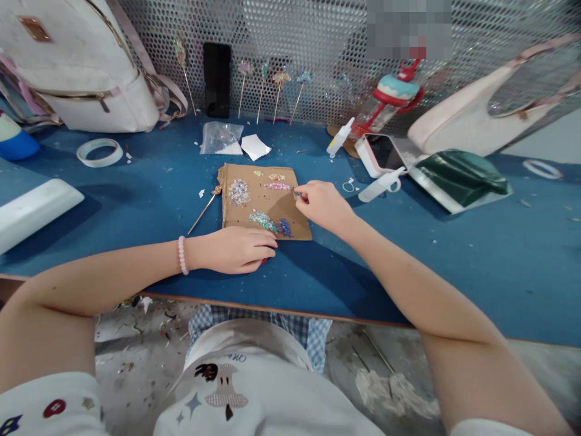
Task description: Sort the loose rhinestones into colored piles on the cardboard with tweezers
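Blue tabletop [113,206] carries, near its front edge, the left hand [236,249] lying flat with loose fingers, holding nothing. Beyond it, the right hand [322,204] pinches a tiny bead over the cardboard sheet [265,203] of small bead piles; a hairpin stick [204,209] lies just left of the sheet.

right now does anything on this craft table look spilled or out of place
Nothing is spilled: the bead piles sit sorted on the cardboard. Only small white scraps lie scattered on the blue table, and a clear bottle lies on its side.
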Tool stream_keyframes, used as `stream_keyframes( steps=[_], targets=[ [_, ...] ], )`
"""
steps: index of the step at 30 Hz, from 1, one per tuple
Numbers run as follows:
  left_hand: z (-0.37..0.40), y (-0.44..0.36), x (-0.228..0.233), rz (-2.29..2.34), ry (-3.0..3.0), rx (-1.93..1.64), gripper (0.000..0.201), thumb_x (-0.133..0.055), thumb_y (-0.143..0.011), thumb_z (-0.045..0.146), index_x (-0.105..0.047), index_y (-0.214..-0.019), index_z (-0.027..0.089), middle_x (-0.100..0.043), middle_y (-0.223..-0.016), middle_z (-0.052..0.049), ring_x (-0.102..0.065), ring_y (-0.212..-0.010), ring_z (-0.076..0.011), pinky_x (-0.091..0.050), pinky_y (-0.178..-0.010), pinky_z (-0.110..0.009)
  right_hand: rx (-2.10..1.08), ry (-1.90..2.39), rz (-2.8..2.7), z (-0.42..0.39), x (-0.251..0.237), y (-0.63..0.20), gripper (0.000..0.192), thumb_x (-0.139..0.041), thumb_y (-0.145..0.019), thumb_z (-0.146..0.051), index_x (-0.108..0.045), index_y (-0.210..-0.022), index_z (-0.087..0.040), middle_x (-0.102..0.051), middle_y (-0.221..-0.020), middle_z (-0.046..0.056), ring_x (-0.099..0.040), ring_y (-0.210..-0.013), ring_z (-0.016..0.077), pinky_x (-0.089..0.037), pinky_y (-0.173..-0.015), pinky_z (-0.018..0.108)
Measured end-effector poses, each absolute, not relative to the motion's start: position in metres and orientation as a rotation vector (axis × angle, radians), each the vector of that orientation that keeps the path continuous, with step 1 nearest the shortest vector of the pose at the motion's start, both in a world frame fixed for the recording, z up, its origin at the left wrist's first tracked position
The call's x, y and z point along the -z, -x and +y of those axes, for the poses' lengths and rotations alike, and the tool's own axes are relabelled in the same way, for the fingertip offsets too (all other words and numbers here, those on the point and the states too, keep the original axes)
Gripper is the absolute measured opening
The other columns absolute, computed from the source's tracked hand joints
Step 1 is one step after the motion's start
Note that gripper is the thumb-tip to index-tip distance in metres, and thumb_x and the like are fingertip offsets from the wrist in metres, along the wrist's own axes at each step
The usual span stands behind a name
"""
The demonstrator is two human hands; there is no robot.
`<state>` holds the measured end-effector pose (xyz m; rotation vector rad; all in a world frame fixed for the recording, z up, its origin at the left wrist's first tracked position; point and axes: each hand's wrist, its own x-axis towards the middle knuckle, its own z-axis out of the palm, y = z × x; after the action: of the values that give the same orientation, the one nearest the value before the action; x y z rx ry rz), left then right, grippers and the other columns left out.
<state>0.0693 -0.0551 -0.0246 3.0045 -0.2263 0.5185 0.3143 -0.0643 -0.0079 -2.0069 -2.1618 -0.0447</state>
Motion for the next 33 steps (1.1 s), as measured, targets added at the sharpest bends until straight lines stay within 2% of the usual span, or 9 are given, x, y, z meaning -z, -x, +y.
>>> stream_keyframes(
  steps=[4, 9, 16, 20, 26, 33],
  targets=[
    [-0.055, -0.069, 0.025, -0.203, -3.007, -0.492, 0.026, -0.046, -0.097, 0.017, -0.067, -0.109, 0.008, -0.068, -0.118, -0.017, -0.062, -0.117, -0.0249, -0.054, -0.101, -0.036, 0.012, 1.986, -2.195, -0.066, 0.005, -0.31, 0.023, -0.047, -0.08, -0.009, -0.069, -0.081, -0.012, -0.062, -0.079, 0.01, -0.053, -0.069, 0.0178, -0.039, -0.069, 0.032],
    [-0.055, -0.068, 0.025, -0.214, -3.008, -0.488, 0.027, -0.045, -0.097, 0.017, -0.067, -0.11, 0.006, -0.068, -0.119, -0.019, -0.062, -0.118, -0.0269, -0.054, -0.1, -0.038, 0.003, 1.958, -2.178, -0.067, 0.004, -0.31, 0.018, -0.046, -0.078, -0.009, -0.062, -0.074, -0.016, -0.056, -0.072, 0.006, -0.047, -0.066, 0.0166, -0.035, -0.067, 0.032],
    [-0.055, -0.069, 0.025, -0.193, -2.997, -0.471, 0.025, -0.047, -0.097, 0.016, -0.067, -0.109, 0.009, -0.068, -0.119, -0.017, -0.061, -0.119, -0.0255, -0.054, -0.101, -0.037, 0.054, 1.956, -2.136, -0.06, 0.015, -0.315, 0.018, -0.046, -0.079, -0.01, -0.063, -0.079, -0.016, -0.057, -0.074, 0.006, -0.048, -0.068, 0.0175, -0.036, -0.068, 0.032],
    [-0.055, -0.069, 0.025, -0.215, -2.982, -0.487, 0.026, -0.045, -0.097, 0.016, -0.067, -0.109, 0.006, -0.068, -0.119, -0.018, -0.061, -0.12, -0.0265, -0.053, -0.102, -0.038, 0.081, 1.974, -2.111, -0.057, 0.021, -0.313, 0.021, -0.045, -0.082, -0.012, -0.066, -0.083, -0.016, -0.059, -0.077, 0.008, -0.051, -0.072, 0.0191, -0.037, -0.069, 0.032],
    [-0.055, -0.069, 0.026, -0.185, -2.972, -0.447, 0.025, -0.046, -0.097, 0.016, -0.066, -0.111, 0.01, -0.067, -0.12, -0.016, -0.059, -0.122, -0.0247, -0.052, -0.103, -0.036, 0.019, 1.988, -2.126, -0.057, 0.017, -0.307, 0.02, -0.045, -0.084, -0.011, -0.064, -0.079, -0.016, -0.057, -0.074, 0.007, -0.049, -0.069, 0.0175, -0.034, -0.067, 0.031],
    [-0.054, -0.069, 0.026, -0.226, -2.974, -0.49, 0.026, -0.045, -0.097, 0.016, -0.066, -0.109, 0.006, -0.068, -0.118, -0.018, -0.061, -0.118, -0.0272, -0.054, -0.1, -0.038, 0.04, 1.97, -2.107, -0.057, 0.015, -0.308, 0.018, -0.045, -0.083, -0.01, -0.06, -0.075, -0.017, -0.055, -0.072, 0.005, -0.047, -0.069, 0.0178, -0.032, -0.068, 0.031]
  ],
)
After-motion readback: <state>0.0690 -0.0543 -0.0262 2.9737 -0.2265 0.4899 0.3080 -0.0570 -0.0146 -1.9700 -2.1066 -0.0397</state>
